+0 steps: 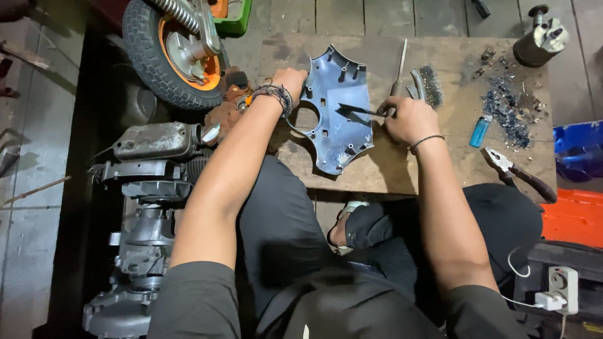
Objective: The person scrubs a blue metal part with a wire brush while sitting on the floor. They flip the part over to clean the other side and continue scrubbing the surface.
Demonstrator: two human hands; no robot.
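A blue-grey plastic panel [336,107] with screw posts and a round cutout lies inside-up on a worn wooden board [389,169]. My left hand [287,80], with beaded bracelets on the wrist, grips the panel's left edge. My right hand [408,119] holds a thin dark tool [358,110] whose flat tip rests on the panel's middle.
A file [399,69] and a wire brush [429,85] lie behind my right hand. A blue lighter [480,130], pliers [515,172] and dark debris [509,107] sit to the right. A scooter engine [147,207] and wheel [173,50] stand at left. A power adapter [562,289] sits at lower right.
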